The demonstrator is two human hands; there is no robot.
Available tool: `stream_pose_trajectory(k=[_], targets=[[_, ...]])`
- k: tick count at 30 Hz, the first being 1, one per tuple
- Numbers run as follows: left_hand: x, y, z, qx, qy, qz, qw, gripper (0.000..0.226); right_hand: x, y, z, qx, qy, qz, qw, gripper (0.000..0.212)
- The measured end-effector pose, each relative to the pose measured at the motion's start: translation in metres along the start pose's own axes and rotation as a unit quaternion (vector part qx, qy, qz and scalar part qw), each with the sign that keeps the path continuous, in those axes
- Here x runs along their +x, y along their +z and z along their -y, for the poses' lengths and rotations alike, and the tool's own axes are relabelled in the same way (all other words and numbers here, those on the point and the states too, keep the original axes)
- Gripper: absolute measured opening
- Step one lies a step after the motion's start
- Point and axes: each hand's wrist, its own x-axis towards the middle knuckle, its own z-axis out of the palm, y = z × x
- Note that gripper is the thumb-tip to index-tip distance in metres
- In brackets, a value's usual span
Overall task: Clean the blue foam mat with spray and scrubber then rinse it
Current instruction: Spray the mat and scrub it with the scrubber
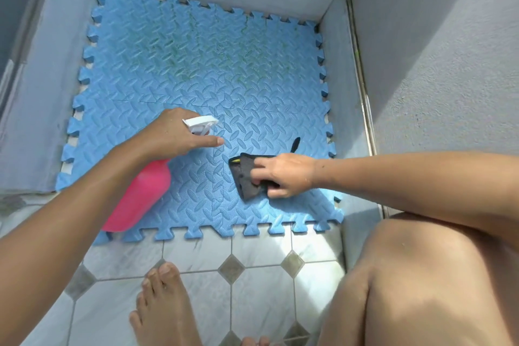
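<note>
The blue foam mat (196, 87) lies flat on a tiled floor (252, 275) between grey walls (449, 64). The left hand (171, 132) wraps its fingers around a pink spray bottle (140, 194), one finger sticking out. The right hand (286, 174) pinches a dark scrubber (247, 180) against the mat, arm stretched over a knee (421, 275).

No readable text, label, brand, number or sign appears anywhere: the pink spray bottle (141, 194) with its white trigger head, the dark scrubber (248, 177) and the blue foam mat (196, 70) all show plain, unmarked surfaces.
</note>
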Motion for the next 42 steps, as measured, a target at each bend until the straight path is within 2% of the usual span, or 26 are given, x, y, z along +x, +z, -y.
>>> stream_pose_trajectory(k=[2, 3, 6, 7, 9, 11, 15, 18, 20, 22, 24, 25, 26, 27, 28, 30, 32, 34, 35, 37, 39, 42], targets=[[0.002, -0.003, 0.006, -0.011, -0.006, -0.005, 1.000, 0.078, 0.001, -0.011, -0.019, 0.003, 0.097, -0.070, 0.993, 0.042], [0.002, -0.004, 0.007, -0.013, -0.006, -0.009, 1.000, 0.078, -0.001, -0.016, -0.031, 0.004, 0.140, -0.094, 0.986, 0.041], [-0.002, -0.008, 0.009, -0.011, -0.008, -0.029, 0.999, 0.081, -0.010, -0.022, -0.054, -0.021, 0.234, -0.137, 0.962, 0.017], [-0.003, -0.009, 0.008, -0.015, -0.010, -0.035, 0.999, 0.082, -0.013, -0.019, -0.055, -0.024, 0.237, -0.152, 0.959, 0.019], [-0.004, -0.012, 0.006, -0.030, -0.012, -0.040, 0.999, 0.082, -0.018, -0.011, -0.046, -0.007, 0.201, -0.142, 0.969, 0.044], [-0.004, -0.014, 0.006, -0.042, -0.017, -0.041, 0.998, 0.076, -0.016, 0.002, -0.029, -0.013, 0.127, -0.117, 0.985, 0.067], [-0.004, -0.014, 0.004, -0.039, -0.031, -0.056, 0.997, 0.067, 0.007, 0.016, 0.004, -0.043, -0.028, -0.169, 0.984, 0.041], [-0.006, -0.013, 0.003, -0.027, -0.027, -0.041, 0.998, 0.077, 0.020, 0.016, 0.014, -0.034, -0.087, -0.138, 0.986, 0.039], [-0.005, -0.014, 0.003, -0.026, -0.027, -0.039, 0.999, 0.077, 0.021, 0.006, -0.002, -0.014, -0.017, -0.155, 0.988, 0.037], [-0.006, -0.014, 0.003, -0.035, -0.035, -0.035, 0.998, 0.068, 0.023, -0.009, -0.033, 0.048, 0.167, -0.226, 0.959, 0.039], [-0.009, -0.012, 0.005, -0.032, -0.044, -0.024, 0.998, 0.060, 0.026, -0.025, -0.062, 0.143, 0.378, -0.276, 0.872, 0.046], [-0.011, -0.010, 0.006, -0.025, -0.051, -0.018, 0.998, 0.061, 0.029, -0.030, -0.070, 0.180, 0.449, -0.288, 0.827, 0.048], [-0.014, -0.009, 0.008, -0.019, -0.058, -0.016, 0.998, 0.062, 0.036, -0.032, -0.069, 0.192, 0.478, -0.287, 0.808, 0.049], [-0.016, -0.008, 0.008, -0.014, -0.061, -0.016, 0.998, 0.063, 0.044, -0.033, -0.060, 0.188, 0.467, -0.281, 0.817, 0.049], [-0.018, -0.007, 0.009, -0.010, -0.061, -0.020, 0.998, 0.064, 0.054, -0.030, -0.044, 0.177, 0.420, -0.278, 0.846, 0.048], [-0.019, -0.007, 0.010, -0.008, -0.061, -0.038, 0.997, 0.061, 0.075, -0.017, -0.002, 0.155, 0.277, -0.264, 0.911, 0.042], [-0.020, -0.009, 0.010, -0.005, -0.062, -0.061, 0.996, 0.054, 0.092, -0.004, 0.043, 0.130, 0.096, -0.210, 0.964, 0.040], [-0.020, -0.014, 0.012, -0.012, -0.069, -0.088, 0.994, 0.050, 0.098, 0.003, 0.066, 0.076, -0.049, -0.140, 0.986, 0.042], [-0.020, -0.017, 0.013, -0.019, -0.076, -0.101, 0.992, 0.048, 0.097, 0.002, 0.065, 0.053, -0.071, -0.122, 0.988, 0.045], [-0.019, -0.024, 0.015, -0.023, -0.080, -0.121, 0.989, 0.046, 0.089, -0.009, 0.046, 0.033, -0.018, -0.127, 0.991, 0.046], [-0.014, -0.031, 0.015, -0.025, -0.073, -0.142, 0.987, 0.045, 0.075, -0.023, 0.016, 0.025, 0.085, -0.162, 0.983, 0.042], [0.006, -0.041, 0.006, -0.045, -0.065, -0.164, 0.983, 0.044, 0.046, -0.039, -0.042, 0.043, 0.287, -0.200, 0.936, 0.036]])
